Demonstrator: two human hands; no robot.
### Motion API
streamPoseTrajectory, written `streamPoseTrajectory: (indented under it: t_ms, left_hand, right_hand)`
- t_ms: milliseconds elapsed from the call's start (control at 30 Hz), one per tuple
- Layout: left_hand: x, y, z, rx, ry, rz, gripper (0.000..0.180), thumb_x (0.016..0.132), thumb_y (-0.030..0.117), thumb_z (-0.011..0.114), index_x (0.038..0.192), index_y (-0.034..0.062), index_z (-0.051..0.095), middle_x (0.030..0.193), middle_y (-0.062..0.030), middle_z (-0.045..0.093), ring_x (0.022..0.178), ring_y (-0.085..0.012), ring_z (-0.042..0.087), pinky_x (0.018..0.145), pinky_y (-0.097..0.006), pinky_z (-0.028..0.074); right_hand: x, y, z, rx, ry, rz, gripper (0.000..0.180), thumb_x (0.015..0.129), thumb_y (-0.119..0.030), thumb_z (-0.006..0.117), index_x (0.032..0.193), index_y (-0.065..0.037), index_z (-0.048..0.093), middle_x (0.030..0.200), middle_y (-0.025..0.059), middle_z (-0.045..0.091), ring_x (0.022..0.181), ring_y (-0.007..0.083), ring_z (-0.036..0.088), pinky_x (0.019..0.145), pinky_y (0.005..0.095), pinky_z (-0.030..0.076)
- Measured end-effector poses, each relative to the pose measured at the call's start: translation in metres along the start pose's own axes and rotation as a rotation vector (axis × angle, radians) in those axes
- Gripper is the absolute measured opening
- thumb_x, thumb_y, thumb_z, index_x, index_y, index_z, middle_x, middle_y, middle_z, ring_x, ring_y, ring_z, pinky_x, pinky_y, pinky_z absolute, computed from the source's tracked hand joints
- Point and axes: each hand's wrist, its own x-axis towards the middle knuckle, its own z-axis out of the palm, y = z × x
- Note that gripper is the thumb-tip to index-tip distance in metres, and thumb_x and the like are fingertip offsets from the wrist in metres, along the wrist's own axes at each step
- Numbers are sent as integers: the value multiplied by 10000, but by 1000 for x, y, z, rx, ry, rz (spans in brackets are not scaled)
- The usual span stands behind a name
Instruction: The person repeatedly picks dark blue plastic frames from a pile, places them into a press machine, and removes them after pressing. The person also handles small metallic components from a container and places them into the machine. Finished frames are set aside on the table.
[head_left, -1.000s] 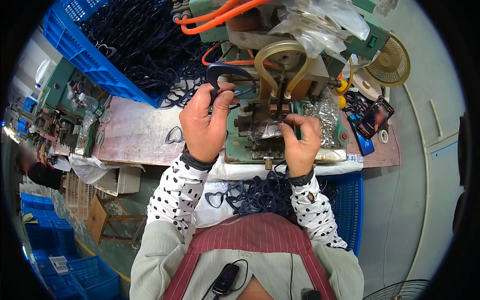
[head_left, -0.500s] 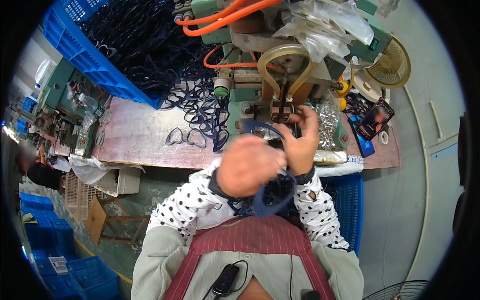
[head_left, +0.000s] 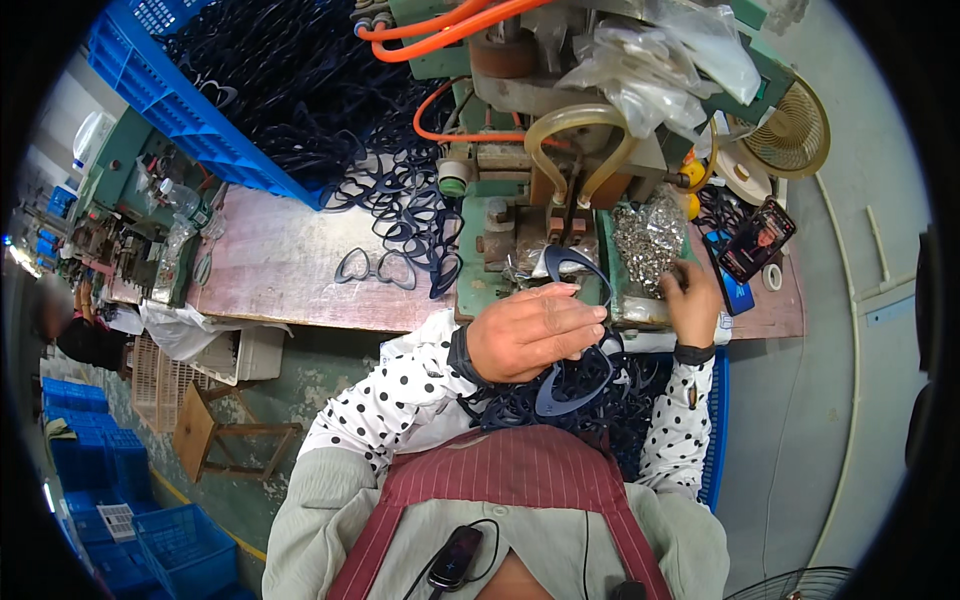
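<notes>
In front of the bench press my left hand (head_left: 535, 335) is closed round the middle of a dark blue eyeglass frame (head_left: 573, 398). One rim stands up toward the press, and the other hangs down toward my lap. My right hand (head_left: 695, 303) is at the near right edge of a heap of small shiny metal parts (head_left: 650, 235), thumb and fingertips drawn together. Whatever is between those fingertips is too small to make out. The press (head_left: 525, 240), green with two bent tan hoses, has its clamping jaws just beyond the held frame.
A blue crate (head_left: 190, 120) full of dark frames tilts at the back left, with loose frames (head_left: 405, 215) spilling onto the bench. Below my hands another blue basket (head_left: 714, 430) holds more frames. Two phones, one a lit phone (head_left: 757, 240), and a small fan (head_left: 785, 125) are at the right.
My right hand has left the eyeglass frame and moved right to the metal parts. My left hand has shifted slightly right, still holding the frame.
</notes>
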Motion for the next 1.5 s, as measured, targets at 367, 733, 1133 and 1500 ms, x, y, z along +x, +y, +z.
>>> streamPoseTrajectory:
  t_ms: [367,733,1133,1500]
  left_hand:
    - [-18,15,-11,273,36,-46,377,806,166,690,1174,107,634,1226,-98,627,1013,-243,637,921,-436,448]
    - [-234,-88,-91,886,167,-1496,418,850,440,643,1029,64,606,725,-199,669,705,-418,649,655,-486,510]
    - [-186,-103,-91,305,722,-1382,296,905,37,562,1172,44,435,827,-84,575,519,-174,596,456,-292,491]
    - [-121,-87,-85,-226,938,-1311,366,955,134,548,1290,31,443,735,-34,612,466,-53,430,376,-221,290]
  right_hand:
    - [9,17,41,222,202,-66,129,831,-135,686,900,-27,697,837,120,676,763,257,631,701,361,487]
    - [6,14,47,267,327,48,126,851,-156,697,933,-62,715,807,96,675,721,208,646,662,322,494]
    - [8,-15,34,344,361,152,136,817,-116,729,927,-36,722,798,120,708,680,178,674,647,295,519]
    - [-6,-128,-16,930,-107,54,160,813,-7,676,965,19,718,825,18,679,717,64,564,674,206,453]
